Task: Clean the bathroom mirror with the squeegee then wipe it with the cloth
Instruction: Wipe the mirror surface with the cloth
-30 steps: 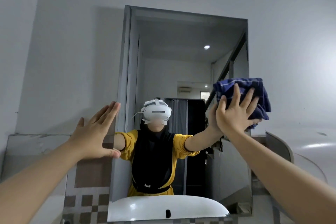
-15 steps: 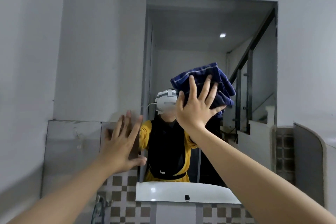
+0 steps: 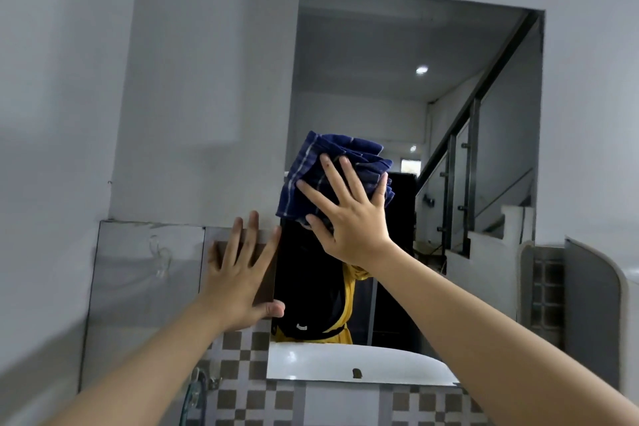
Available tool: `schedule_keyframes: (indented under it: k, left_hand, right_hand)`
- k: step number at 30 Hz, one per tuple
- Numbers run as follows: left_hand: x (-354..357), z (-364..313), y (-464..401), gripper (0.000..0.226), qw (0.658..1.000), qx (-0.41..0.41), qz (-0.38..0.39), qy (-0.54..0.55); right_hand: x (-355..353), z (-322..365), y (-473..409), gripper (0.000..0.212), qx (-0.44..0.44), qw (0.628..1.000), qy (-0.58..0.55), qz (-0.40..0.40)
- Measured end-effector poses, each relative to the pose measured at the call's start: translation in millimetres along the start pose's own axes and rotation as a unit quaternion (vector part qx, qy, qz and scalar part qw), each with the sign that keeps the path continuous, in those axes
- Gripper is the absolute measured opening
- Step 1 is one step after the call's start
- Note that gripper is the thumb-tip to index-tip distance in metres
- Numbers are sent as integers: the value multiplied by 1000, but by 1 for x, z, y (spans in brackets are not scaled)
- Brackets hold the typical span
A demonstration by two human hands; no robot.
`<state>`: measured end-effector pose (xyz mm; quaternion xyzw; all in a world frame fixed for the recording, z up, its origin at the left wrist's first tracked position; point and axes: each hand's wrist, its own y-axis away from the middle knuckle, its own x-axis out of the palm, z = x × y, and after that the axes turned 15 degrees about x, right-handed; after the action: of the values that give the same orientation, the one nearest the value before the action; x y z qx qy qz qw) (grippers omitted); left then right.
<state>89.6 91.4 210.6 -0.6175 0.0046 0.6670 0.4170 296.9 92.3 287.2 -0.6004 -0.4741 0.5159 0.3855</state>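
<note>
The frameless bathroom mirror (image 3: 397, 55) hangs on the grey wall ahead. A folded dark blue cloth (image 3: 313, 162) with pale stripes lies flat against the mirror's left edge, at mid height. My right hand (image 3: 345, 214) presses it to the glass with fingers spread. My left hand (image 3: 242, 270) rests open and flat on the wall tiles just left of the mirror, thumb near the mirror's edge. No squeegee is in view.
A white basin (image 3: 345, 367) shows as a reflection at the mirror's foot. Brown and white checkered tiles (image 3: 242, 353) run under the mirror. A hook (image 3: 160, 259) sits on the grey panel at left. A curved white partition (image 3: 619, 287) stands at right.
My right hand has swept the cloth leftward across the mirror, from its right edge to its left edge. The view has swung left, and my left hand stays flat on the wall.
</note>
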Motion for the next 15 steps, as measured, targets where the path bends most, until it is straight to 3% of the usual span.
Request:
schedule_keyframes:
  k: [3,8,15]
  left_hand:
    - [-1,1,0,122,1000,10,0,12]
    - [1,1,0,124,1000,10,-29,-1]
    - [1,-3,2,124,1000,-8,-27,0]
  right_hand:
    - [-4,-28,10,56,-28,999,27,3]
    - [-7,-85,27,57,8,999,43,-15]
    - [-14,-168,51,58,194,981,8,-7]
